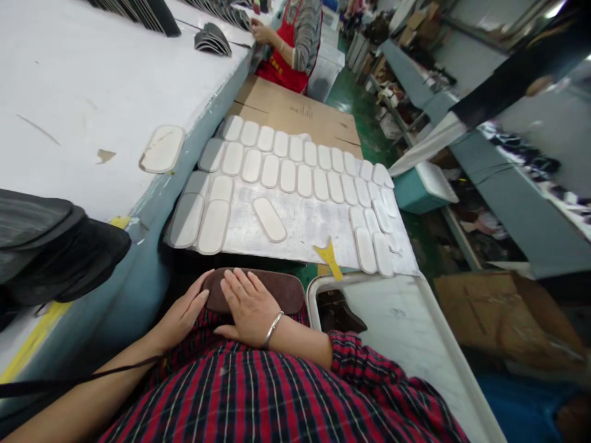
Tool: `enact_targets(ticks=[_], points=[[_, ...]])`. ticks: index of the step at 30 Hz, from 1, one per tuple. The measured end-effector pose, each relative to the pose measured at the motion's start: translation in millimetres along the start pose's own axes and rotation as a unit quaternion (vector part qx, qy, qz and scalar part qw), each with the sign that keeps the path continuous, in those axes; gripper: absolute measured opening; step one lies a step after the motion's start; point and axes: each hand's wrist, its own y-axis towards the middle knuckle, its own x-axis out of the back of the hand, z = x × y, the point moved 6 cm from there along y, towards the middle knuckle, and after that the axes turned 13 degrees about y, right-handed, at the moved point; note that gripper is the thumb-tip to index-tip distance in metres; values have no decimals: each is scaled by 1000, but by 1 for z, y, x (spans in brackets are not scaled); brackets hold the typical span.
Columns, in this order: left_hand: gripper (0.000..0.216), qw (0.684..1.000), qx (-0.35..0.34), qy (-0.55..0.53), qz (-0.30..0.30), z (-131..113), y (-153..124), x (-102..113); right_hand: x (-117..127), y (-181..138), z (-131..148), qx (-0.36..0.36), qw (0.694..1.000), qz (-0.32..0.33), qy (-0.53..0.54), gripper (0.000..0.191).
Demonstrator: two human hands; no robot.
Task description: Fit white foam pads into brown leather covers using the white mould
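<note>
A long brown leather-like piece (285, 291) with rounded ends lies across my lap. My left hand (182, 320) is at its left end, with the fingers closed on the edge. My right hand (252, 307) lies flat on top of it, fingers stretched out, pressing on the surface. Just beyond, on a pale board (305, 224), pale oval pieces with dark rims are laid in overlapping rows. One loose oval piece (269, 219) sits apart in the middle. A yellow forked tool (329, 259) rests at the board's near edge.
A white tray (443, 320) on my right holds dark brown pieces (339, 312). To the left is a white worktable (83, 92) with one stained oval piece (162, 149) and stacked black pieces (55, 246). A person in a red apron (289, 46) works beyond the cardboard (300, 114).
</note>
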Motion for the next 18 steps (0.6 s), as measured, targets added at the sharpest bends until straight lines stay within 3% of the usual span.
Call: enact_targets(ticks=[6,10,14,18], points=[[56,1000,8,-9,4,-8,-1,1,18,-76,-49,-124,991,-54,26,98],[59,995,38,-91,2,-2,1,4,13,-113,-80,-188,978,-75,46,99],[64,968,102,-227,30,11,7,-4,-2,-122,-117,-294,947,-97,91,108],[58,948,175,-264,-29,21,11,-7,8,-102,-111,-258,953,-117,105,104]])
